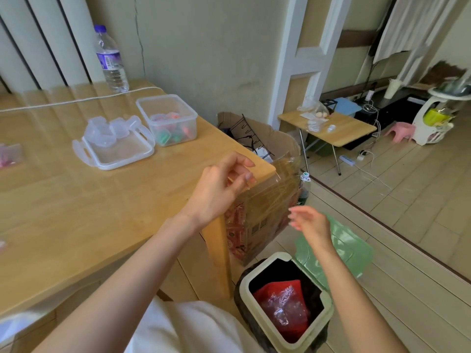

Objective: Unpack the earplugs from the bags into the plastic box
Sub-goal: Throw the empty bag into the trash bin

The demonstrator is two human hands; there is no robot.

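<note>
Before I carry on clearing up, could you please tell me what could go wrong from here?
The clear bag pinched by the left hand hangs by the table corner, seemingly short of the open waste bin; released now, it may miss. The right hand hovers open and could knock the bin's green lid.

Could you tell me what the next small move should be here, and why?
Probably carry the left hand over the open bin and drop the clear bag it seems to pinch: crumpled wrappers already lie inside, and the right hand holds nothing.
</note>
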